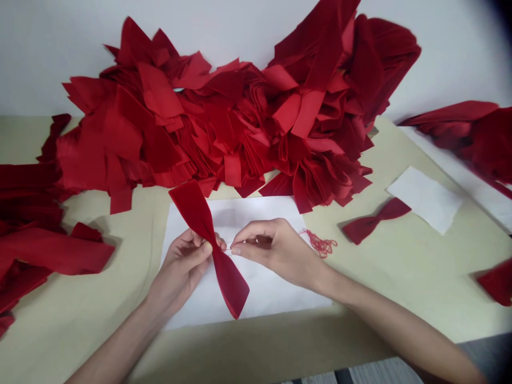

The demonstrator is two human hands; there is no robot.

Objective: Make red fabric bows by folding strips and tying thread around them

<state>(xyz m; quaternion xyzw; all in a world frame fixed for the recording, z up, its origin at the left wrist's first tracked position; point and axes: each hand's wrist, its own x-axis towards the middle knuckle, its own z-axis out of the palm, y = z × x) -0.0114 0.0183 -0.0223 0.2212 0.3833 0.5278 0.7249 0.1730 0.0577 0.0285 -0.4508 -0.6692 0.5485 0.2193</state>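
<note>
A red velvet bow (231,277), gathered narrow at its middle, stands at a slant over a white sheet of paper (276,288). My left hand (186,261) pinches it at the waist, thumb in front and the other fingers partly hidden behind. Just to the right, my right hand (266,242) has thumb and forefinger closed on a thin thread (228,247) that runs to the bow's middle. Whether a needle is also between those fingertips I cannot make out. A loose tangle of red thread (321,244) lies beside my right wrist.
Behind the paper rises a large heap of red fabric strips (224,122), against a pale wall. More red strips (52,245) lie at the left. On the right are another gathered red bow (376,220), a small white paper (426,198) and a further red pile (476,138).
</note>
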